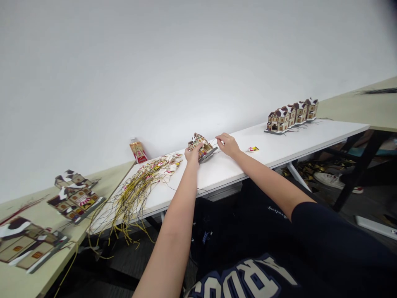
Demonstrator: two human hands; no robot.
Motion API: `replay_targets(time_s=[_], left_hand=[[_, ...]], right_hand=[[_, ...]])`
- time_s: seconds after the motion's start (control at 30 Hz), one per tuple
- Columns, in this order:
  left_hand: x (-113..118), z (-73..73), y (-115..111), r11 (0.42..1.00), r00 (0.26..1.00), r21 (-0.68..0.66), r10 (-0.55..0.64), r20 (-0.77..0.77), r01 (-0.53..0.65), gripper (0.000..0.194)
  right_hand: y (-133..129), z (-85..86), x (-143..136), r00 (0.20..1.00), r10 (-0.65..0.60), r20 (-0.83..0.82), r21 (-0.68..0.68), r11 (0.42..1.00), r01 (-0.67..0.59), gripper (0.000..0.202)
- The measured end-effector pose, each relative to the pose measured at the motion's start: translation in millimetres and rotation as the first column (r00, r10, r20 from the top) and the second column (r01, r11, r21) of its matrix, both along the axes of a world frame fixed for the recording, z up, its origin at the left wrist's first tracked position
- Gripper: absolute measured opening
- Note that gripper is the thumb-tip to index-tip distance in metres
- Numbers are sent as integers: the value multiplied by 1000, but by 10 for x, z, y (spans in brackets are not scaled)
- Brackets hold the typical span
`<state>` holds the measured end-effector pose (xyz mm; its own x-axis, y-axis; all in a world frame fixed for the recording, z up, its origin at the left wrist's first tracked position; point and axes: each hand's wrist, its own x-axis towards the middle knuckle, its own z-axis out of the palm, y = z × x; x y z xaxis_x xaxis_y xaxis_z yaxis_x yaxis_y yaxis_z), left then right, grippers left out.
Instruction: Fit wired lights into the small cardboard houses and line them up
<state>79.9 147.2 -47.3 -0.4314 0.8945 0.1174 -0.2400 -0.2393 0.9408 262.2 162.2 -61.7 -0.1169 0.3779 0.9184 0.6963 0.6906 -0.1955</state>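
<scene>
My left hand (192,155) grips a small model house (204,145) with snowy roof and grey base, held tilted just above the white table. To the right of the house, my right hand (228,145) is closed in a pinch on a thin dark wire running toward the base. The wire is very fine, and its far end is hidden. Past the right wrist, a small red-and-white striped piece with a yellow part (253,149) lies on the table. Left of the house is a heap of similar striped pieces (166,167) with long yellow and dark wires (133,198).
Several model houses (291,116) stand in a row at the right end of the white table (335,130). A red-and-gold carton (138,150) leans near the wall. More houses (76,196) sit on the left table (116,176). Wires hang over the front edge.
</scene>
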Motion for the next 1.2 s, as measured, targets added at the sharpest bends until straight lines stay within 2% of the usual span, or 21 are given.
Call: replay_targets(time_s=[0.17,0.4,0.87,1.2], left_hand=[[33,18,-40,999,1000,-29,11,-13,-12,63],[41,12,-36,1000,1000,-27,-6,-7,6,64],[39,21,-38,999,999,-40,-33,8,34,60],[65,42,-78,998,999,-49,-40,28,42,59]], right_hand=[[-77,-5,-63,977,70,202,16,997,-75,26],[-184,7,-115,939,4,343,24,1000,-14,23],[-218,48,-135,927,101,361,-5,994,-106,20],[-240,41,-117,900,36,435,-89,996,3,25]])
